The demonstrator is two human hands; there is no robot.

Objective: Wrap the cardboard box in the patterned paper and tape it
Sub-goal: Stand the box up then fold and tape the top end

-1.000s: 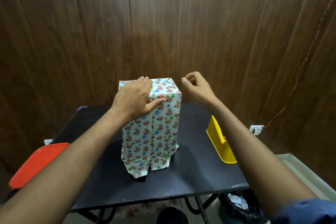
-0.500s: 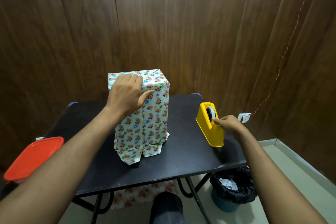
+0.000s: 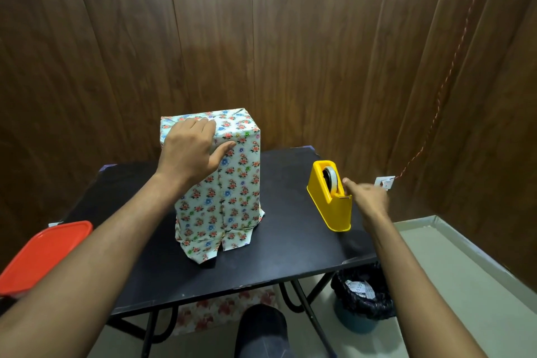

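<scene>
Head view shows your box [image 3: 229, 180] standing upright near the middle of the black table [image 3: 293, 253], wrapped in floral paper [image 3: 241, 189] whose loose bottom flaps splay onto the tabletop. Bare table lies in front of it as far as the near edge, and a wide strip separates it from the yellow tape dispenser [image 3: 331, 206] near the right edge. Your left hand [image 3: 189, 151] lies over the box's top front edge, fingers flat on the top and thumb pressed against the front face, holding the paper down without curling round it. Your right hand [image 3: 367, 197] reaches to the dispenser's near end, fingers by the tape roll; whether they pinch the tape, you cannot tell. An orange lid [image 3: 43, 256] sits at the table's left edge, partly under your left forearm. Below the right corner stands a bin [image 3: 363, 299] on the floor.
</scene>
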